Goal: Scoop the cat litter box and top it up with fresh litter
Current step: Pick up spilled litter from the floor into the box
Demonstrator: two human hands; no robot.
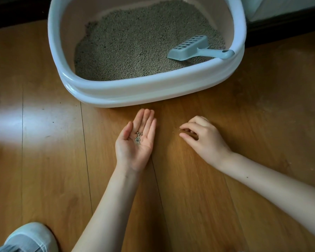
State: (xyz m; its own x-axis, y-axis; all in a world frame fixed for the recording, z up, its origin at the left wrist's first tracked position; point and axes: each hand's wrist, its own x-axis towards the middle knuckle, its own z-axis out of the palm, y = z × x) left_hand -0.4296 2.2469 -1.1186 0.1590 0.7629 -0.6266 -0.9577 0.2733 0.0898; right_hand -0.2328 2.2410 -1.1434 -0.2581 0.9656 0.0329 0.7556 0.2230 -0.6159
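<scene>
Scoop (193, 48) lies in litter, handle right (on rim).

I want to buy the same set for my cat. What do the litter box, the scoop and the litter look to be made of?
Litter box: seemingly moulded plastic, glossy white rim with highlights, matte beige inside. Scoop: pale blue plastic by its look, one piece, smooth, slotted blade. Litter: small grey-brown pellets, dull and dry; clay, tofu or mineral cannot be told from the look.
</scene>
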